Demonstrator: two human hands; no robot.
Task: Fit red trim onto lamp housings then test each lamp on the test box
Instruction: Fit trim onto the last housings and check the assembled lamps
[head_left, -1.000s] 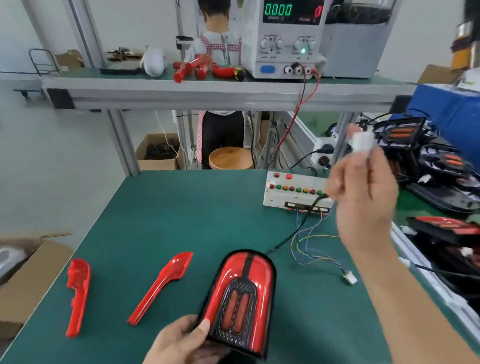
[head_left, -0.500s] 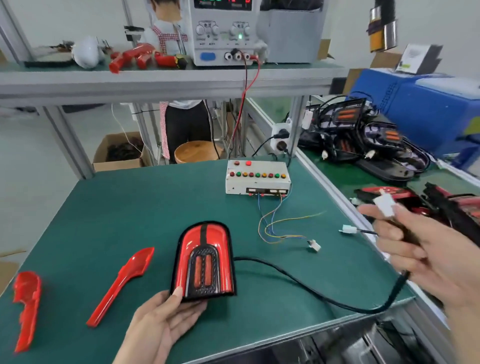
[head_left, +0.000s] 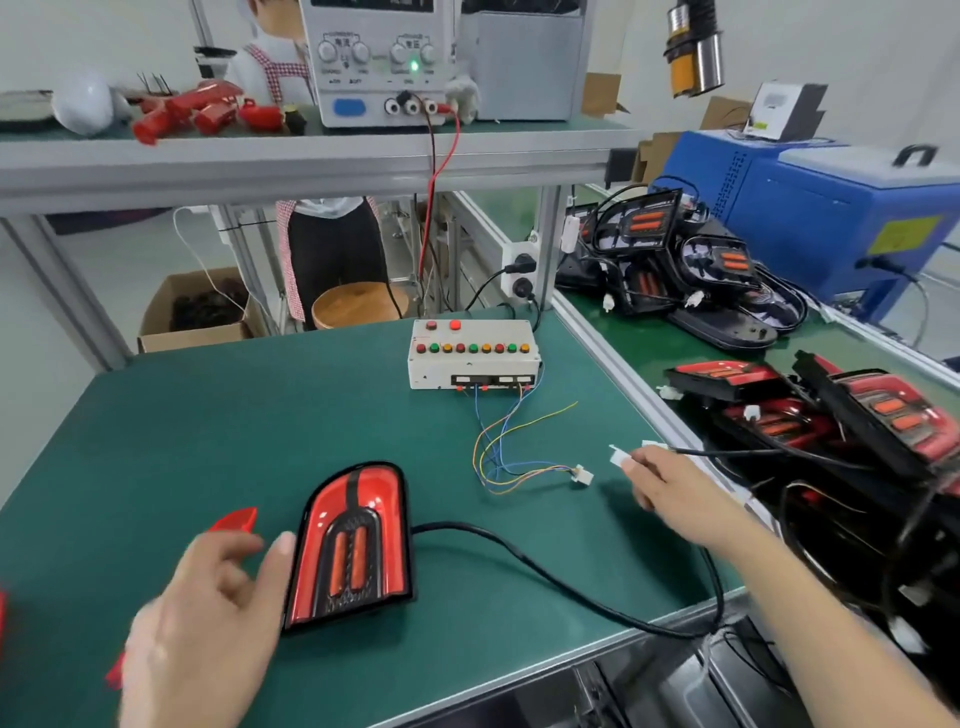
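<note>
The desk (head_left: 218, 415) lies bare along your far-left side. The lamp (head_left: 356, 545) sits near its front edge, shifted right since earlier. The test box (head_left: 474, 356) stands at the far edge. Your left hand (head_left: 208, 618) has let go, fingers spread beside the lamp. Your right hand (head_left: 670, 493) pinches the plug (head_left: 619, 457), now lowered near the right edge.

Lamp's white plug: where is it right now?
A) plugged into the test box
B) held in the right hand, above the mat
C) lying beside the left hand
B: the right hand pinches the white plug, short of the test box lead's connector.
</note>
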